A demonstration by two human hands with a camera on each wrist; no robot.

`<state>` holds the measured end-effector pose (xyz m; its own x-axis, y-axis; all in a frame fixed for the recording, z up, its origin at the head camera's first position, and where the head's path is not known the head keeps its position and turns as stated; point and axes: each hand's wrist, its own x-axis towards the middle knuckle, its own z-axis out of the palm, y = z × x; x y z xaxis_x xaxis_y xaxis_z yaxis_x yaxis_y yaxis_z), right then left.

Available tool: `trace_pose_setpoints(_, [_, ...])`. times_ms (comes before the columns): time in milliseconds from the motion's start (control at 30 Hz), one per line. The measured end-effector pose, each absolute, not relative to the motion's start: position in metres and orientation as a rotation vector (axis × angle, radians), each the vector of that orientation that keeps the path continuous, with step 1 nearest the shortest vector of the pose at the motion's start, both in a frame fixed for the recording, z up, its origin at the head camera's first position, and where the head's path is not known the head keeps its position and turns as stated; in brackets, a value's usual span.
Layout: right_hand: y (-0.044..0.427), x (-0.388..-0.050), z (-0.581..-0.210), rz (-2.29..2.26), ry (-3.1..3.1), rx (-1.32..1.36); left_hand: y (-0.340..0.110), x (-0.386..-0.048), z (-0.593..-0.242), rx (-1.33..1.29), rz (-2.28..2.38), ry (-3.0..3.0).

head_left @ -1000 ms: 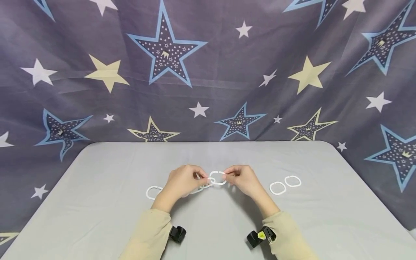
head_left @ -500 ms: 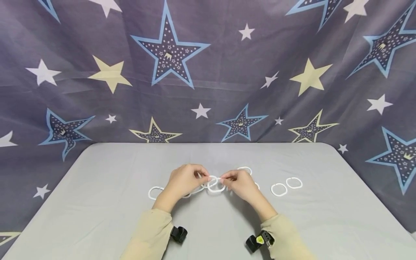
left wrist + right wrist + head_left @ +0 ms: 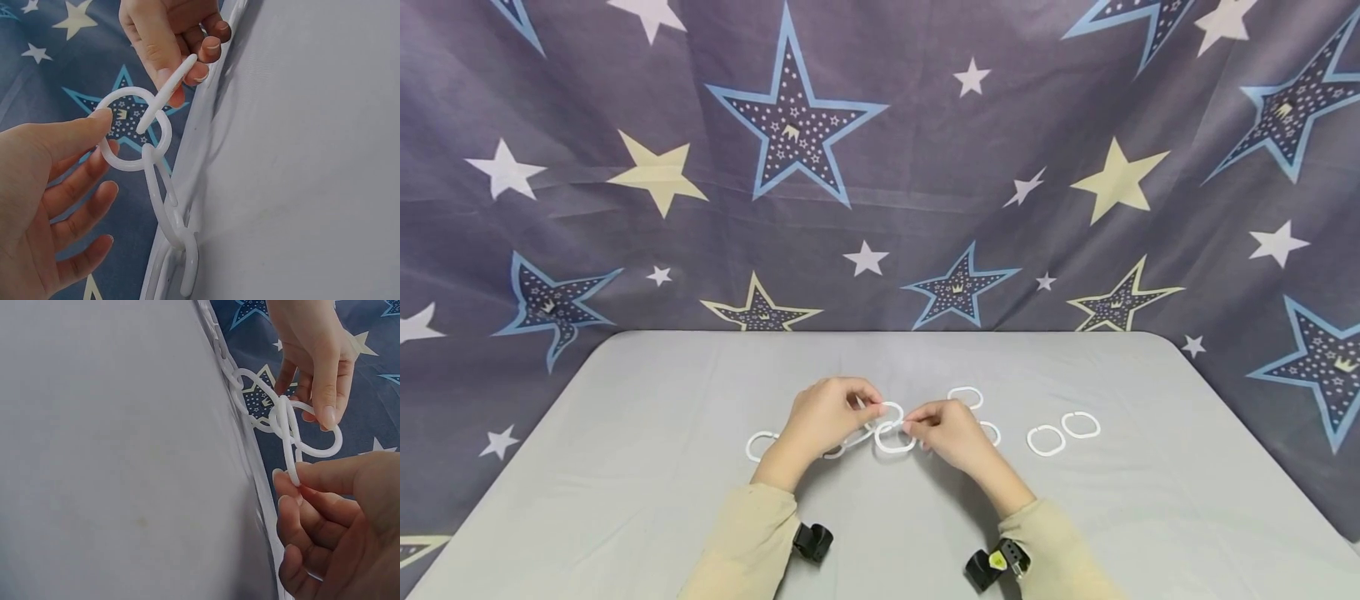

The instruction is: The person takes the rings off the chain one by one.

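My left hand [image 3: 827,417] pinches a white oval plastic link [image 3: 131,92] between thumb and index finger, its other fingers spread loosely. Through that link passes a second white link [image 3: 165,94], which my right hand [image 3: 951,433] pinches at its far side. More joined links [image 3: 154,194] hang from the left-held one as a chain, running down toward the table; in the head view my left hand covers part of it. From the right wrist view, the two held links [image 3: 289,437] cross each other. Whether the right-held link's gap is closed cannot be made out.
Two loose links [image 3: 1062,442] lie on the grey-covered table [image 3: 625,517] to the right. Two others [image 3: 966,388] lie just beyond and beside my right hand. Another link [image 3: 748,447] shows left of my left wrist. A star-patterned cloth [image 3: 910,167] hangs behind the table.
My right hand has shifted slightly left and down, and the link it pinches now hangs lower, nearer me. My left hand stays about where it was. Loose links behind my right hand have come into view.
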<state>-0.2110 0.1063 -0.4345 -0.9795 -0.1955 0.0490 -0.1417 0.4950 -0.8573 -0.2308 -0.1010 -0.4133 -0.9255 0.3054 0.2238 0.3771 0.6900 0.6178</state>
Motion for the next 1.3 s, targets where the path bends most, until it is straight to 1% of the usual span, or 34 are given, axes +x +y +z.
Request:
trace_pose_setpoints(433, [0.1076, -0.2122, -0.4354, -1.53, 2.605, -0.275, -0.1014, -0.2313, -0.416, -0.514, -1.071, -2.794])
trace_pose_setpoints(700, [0.1091, -0.2124, -0.4349, -1.528, 2.606, -0.291, -0.1007, -0.2306, -0.4166, -0.435, -1.071, -2.802])
trace_pose_setpoints(967, [0.1087, -0.2135, -0.4368, -1.515, 2.608, -0.294, -0.0974, -0.2304, -0.4197, -0.427, -1.071, -2.794])
trace_pose_setpoints(1300, [0.1105, -0.2132, -0.4366, -1.563, 2.57, -0.292, -0.0951, -0.2306, -0.4203, -0.306, -1.085, -2.803])
